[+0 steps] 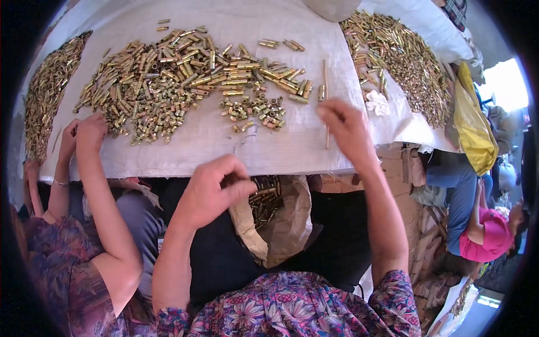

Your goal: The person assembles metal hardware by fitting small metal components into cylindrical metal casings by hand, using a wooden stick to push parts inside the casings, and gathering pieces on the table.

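My left hand (212, 190) hovers just past the table's near edge, beside the mouth of a sack (247, 224) between my knees. Its fingers are curved, with a gap to the thumb, and nothing shows in them. Brass-coloured pieces (265, 199) lie inside the sack. Over the table, my right hand (345, 128) is smeared by motion, its fingers bent; whether they hold anything is unclear. Close by it are a thin wooden stick (327, 137) and a brass tube (321, 92). Ahead lie a pile of brass tubes (185, 62) and a small heap of short brass collars (255, 109).
White sheeting (281, 149) covers the table. More brass pieces are heaped at the far left (50, 95) and right (404, 62). A co-worker's hands (87, 132) work at the pile on my left. A crumpled white scrap (377, 103) lies right; another person (488, 233) sits farther off.
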Action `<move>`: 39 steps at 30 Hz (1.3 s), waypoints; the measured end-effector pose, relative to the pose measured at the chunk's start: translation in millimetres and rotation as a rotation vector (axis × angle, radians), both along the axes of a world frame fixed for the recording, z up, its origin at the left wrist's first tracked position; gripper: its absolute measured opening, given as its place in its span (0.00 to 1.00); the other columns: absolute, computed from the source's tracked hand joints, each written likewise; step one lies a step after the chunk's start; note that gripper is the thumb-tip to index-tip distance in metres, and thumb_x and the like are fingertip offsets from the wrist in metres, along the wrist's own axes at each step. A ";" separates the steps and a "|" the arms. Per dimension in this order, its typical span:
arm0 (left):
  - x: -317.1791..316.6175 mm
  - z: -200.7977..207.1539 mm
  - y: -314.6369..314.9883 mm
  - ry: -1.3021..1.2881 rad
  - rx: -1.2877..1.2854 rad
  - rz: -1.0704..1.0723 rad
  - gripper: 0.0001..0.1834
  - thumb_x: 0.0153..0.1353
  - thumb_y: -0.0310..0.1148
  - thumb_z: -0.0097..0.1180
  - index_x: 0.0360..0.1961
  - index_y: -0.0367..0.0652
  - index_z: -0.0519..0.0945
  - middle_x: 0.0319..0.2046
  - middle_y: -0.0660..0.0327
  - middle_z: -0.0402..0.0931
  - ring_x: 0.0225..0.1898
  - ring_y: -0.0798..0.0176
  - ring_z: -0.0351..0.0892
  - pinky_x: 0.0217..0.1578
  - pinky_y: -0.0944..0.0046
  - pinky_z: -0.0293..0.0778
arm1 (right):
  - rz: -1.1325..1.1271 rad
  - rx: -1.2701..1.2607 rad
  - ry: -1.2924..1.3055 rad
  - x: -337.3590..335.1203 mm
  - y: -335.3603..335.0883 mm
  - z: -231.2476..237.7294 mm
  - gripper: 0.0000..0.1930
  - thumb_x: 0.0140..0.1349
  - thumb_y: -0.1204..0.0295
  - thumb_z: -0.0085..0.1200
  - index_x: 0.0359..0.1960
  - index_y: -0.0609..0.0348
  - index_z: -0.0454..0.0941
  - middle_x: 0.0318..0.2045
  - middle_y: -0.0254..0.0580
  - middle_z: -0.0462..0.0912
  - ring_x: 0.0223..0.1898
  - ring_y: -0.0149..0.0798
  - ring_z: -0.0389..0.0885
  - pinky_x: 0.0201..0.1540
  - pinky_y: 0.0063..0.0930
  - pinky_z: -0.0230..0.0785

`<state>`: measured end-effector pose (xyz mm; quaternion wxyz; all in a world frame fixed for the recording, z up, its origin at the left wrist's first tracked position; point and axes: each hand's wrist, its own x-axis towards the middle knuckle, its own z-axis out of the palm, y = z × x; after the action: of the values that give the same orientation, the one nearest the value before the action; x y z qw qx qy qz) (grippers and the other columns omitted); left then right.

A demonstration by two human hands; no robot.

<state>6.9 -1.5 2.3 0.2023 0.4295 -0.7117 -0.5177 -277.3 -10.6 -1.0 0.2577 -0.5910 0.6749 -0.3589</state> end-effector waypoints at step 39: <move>-33.4 -33.6 -41.2 0.398 0.095 0.210 0.04 0.62 0.26 0.54 0.32 0.38 0.72 0.26 0.64 0.76 0.28 0.74 0.77 0.31 0.71 0.74 | -0.098 0.100 -1.026 66.7 27.8 -26.7 0.05 0.65 0.71 0.54 0.35 0.59 0.74 0.25 0.34 0.77 0.25 0.28 0.77 0.30 0.20 0.69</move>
<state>-26.5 -42.7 -31.2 0.3710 0.3999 -0.5840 -0.6011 -210.6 17.2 -27.7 0.5662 -0.2936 0.5051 -0.5815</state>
